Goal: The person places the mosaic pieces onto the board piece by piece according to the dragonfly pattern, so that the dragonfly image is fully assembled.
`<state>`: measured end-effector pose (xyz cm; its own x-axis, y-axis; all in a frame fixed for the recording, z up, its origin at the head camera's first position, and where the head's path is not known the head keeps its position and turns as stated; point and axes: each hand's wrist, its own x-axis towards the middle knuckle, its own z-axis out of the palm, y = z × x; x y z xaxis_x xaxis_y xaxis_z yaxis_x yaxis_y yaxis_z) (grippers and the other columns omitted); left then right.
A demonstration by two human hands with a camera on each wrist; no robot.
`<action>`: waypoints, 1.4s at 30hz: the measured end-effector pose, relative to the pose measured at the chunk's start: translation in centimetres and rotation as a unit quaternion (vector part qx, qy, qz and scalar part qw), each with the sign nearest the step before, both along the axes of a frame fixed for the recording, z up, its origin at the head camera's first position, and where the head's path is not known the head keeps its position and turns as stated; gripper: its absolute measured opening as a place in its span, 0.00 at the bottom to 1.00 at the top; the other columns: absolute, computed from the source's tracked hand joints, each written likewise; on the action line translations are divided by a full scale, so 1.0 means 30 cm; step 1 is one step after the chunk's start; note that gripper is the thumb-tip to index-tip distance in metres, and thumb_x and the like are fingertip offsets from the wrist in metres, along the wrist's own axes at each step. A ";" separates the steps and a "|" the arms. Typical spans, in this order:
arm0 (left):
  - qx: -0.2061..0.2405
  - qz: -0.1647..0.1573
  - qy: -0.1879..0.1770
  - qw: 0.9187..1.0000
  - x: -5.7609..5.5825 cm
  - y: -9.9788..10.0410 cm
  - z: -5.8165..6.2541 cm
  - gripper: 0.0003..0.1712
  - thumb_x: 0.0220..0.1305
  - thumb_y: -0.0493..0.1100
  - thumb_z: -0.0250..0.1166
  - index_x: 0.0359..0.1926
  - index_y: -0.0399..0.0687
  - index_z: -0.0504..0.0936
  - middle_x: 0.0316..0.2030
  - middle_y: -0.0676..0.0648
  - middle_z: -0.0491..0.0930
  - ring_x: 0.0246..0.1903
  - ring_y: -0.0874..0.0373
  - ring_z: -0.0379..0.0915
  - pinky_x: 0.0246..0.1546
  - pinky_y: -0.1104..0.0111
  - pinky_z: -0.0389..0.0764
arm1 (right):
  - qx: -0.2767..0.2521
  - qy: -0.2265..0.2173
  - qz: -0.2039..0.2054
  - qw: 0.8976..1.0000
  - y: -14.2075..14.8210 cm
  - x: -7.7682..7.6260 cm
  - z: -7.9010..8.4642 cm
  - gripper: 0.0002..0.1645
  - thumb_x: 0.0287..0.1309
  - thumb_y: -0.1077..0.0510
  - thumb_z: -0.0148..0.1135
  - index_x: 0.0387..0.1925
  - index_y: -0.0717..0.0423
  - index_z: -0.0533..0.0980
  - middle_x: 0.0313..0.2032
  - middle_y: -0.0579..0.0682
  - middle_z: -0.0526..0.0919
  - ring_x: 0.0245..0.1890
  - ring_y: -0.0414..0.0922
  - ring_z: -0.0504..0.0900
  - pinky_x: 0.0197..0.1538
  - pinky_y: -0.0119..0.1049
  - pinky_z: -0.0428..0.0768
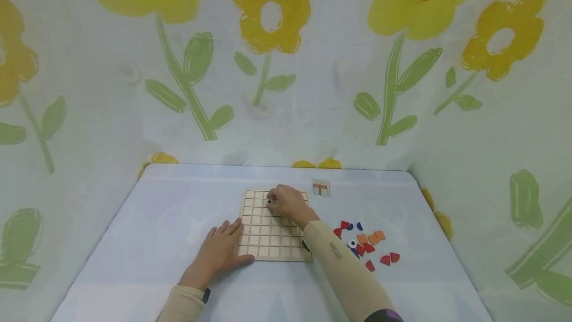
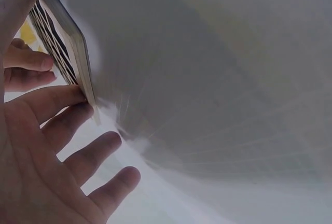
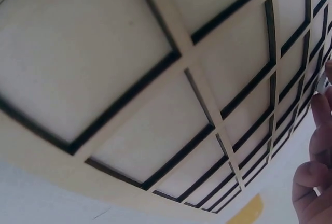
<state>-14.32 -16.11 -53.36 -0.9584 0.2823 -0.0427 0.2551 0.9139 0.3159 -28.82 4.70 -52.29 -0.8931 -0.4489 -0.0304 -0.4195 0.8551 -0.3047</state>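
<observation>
A pale wooden grid board (image 1: 263,232) with square cells lies on the table. My right hand (image 1: 289,203) is over its far part, pinching a small white piece with a dark spot (image 1: 269,202) between thumb and fingertips. Fingers hide most of that piece; in the right wrist view a bit of its white edge shows at the frame's side. At the board's near left corner rests my left hand (image 1: 219,250), fingers spread and relaxed. Its thumb lies along the front edge, and the left wrist view has its fingertips touching the board's side (image 2: 83,68).
Right of the board lie loose flat pieces: orange squares (image 1: 373,239), red quarter-rounds (image 1: 386,260), blue half-rounds (image 1: 359,226) and a white disc with a dark centre (image 1: 352,244). A small patterned card (image 1: 321,188) sits beyond the board's far right corner. Flower-printed cloth walls surround the table.
</observation>
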 end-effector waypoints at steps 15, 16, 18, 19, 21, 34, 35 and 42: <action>-0.005 0.005 -0.005 1.000 -0.002 0.006 -0.009 0.58 0.53 0.71 0.71 0.71 0.33 0.68 0.73 0.38 0.64 0.70 0.33 0.60 0.68 0.39 0.62 | -0.004 -0.028 -0.022 0.999 -0.015 -0.006 -0.009 0.16 0.64 0.47 0.69 0.52 0.45 0.86 0.43 0.41 0.83 0.45 0.40 0.82 0.50 0.38 0.83; -0.004 0.005 -0.006 1.000 -0.002 0.006 -0.009 0.58 0.53 0.71 0.71 0.71 0.33 0.68 0.73 0.38 0.64 0.70 0.33 0.60 0.68 0.39 0.62 | -0.003 -0.028 -0.021 0.999 -0.016 -0.007 -0.009 0.16 0.64 0.47 0.69 0.52 0.44 0.86 0.43 0.41 0.83 0.45 0.40 0.82 0.50 0.38 0.83; -0.005 0.007 -0.007 1.000 -0.002 0.007 -0.008 0.59 0.53 0.71 0.71 0.71 0.33 0.68 0.73 0.38 0.64 0.70 0.33 0.60 0.68 0.39 0.62 | 0.003 -0.026 -0.020 0.999 -0.019 -0.008 -0.010 0.16 0.64 0.47 0.69 0.52 0.44 0.86 0.43 0.41 0.83 0.45 0.39 0.82 0.50 0.38 0.83; -0.005 0.007 -0.007 1.000 -0.002 0.007 -0.008 0.59 0.53 0.71 0.71 0.72 0.33 0.68 0.73 0.38 0.64 0.70 0.33 0.60 0.68 0.39 0.62 | 0.007 -0.024 -0.019 0.999 -0.020 -0.008 -0.010 0.16 0.64 0.47 0.69 0.52 0.43 0.86 0.43 0.40 0.83 0.45 0.39 0.81 0.50 0.37 0.83; -0.005 0.007 -0.007 1.000 -0.002 0.007 -0.009 0.59 0.53 0.71 0.71 0.72 0.33 0.68 0.73 0.38 0.64 0.70 0.33 0.60 0.68 0.39 0.62 | 0.013 -0.022 -0.019 1.000 -0.023 -0.009 -0.008 0.16 0.64 0.47 0.69 0.52 0.42 0.86 0.42 0.40 0.83 0.45 0.39 0.81 0.49 0.37 0.83; 0.003 0.011 -0.012 1.000 -0.005 0.009 -0.010 0.59 0.52 0.70 0.72 0.72 0.33 0.68 0.73 0.38 0.63 0.71 0.33 0.58 0.69 0.38 0.60 | 0.009 -0.033 -0.026 0.999 -0.030 -0.005 0.002 0.15 0.64 0.47 0.69 0.51 0.42 0.87 0.45 0.40 0.84 0.49 0.40 0.82 0.52 0.40 0.83; 0.002 0.010 -0.011 1.000 -0.005 0.009 -0.010 0.59 0.52 0.70 0.72 0.72 0.33 0.68 0.73 0.38 0.64 0.71 0.33 0.58 0.69 0.38 0.60 | 0.009 -0.032 -0.027 0.999 -0.031 -0.005 0.001 0.15 0.64 0.47 0.69 0.51 0.42 0.87 0.45 0.40 0.85 0.49 0.40 0.82 0.52 0.40 0.83; -0.002 0.005 -0.009 1.000 0.000 0.005 0.001 0.59 0.52 0.71 0.72 0.71 0.33 0.68 0.73 0.38 0.64 0.71 0.32 0.59 0.68 0.38 0.61 | 0.001 -0.031 -0.035 0.999 -0.032 0.000 -0.008 0.14 0.64 0.48 0.69 0.50 0.43 0.87 0.49 0.41 0.86 0.52 0.42 0.83 0.54 0.42 0.83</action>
